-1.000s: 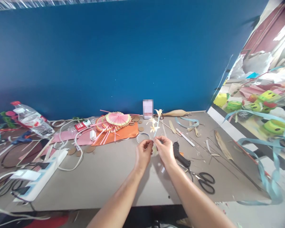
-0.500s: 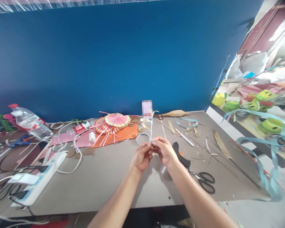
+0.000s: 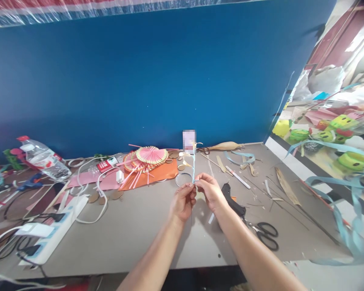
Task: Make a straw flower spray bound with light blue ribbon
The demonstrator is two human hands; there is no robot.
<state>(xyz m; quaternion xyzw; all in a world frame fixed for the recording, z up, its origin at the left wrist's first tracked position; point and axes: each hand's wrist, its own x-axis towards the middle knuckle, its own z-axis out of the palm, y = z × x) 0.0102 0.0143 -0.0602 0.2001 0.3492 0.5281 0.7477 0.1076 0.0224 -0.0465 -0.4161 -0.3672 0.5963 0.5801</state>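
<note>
Both bare forearms extend forward from the lower edge of the head view and converge at centre. Left hand (image 3: pixel 183 201): fingers curled, thumb and forefinger tips pinched together. Right hand (image 3: pixel 210 192): same pinch, knuckles up. The pinching fingertips of both hands meet, touching. Wrists straight, raised.

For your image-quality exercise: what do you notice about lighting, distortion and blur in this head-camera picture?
Head view: even daylight, soft shadows beneath both hands on the table; wide-angle lens bends the blue wall and table edges; glare on the plastic sheet at the top; a blurred patch behind the flower stem held by left hand and right hand.
</note>
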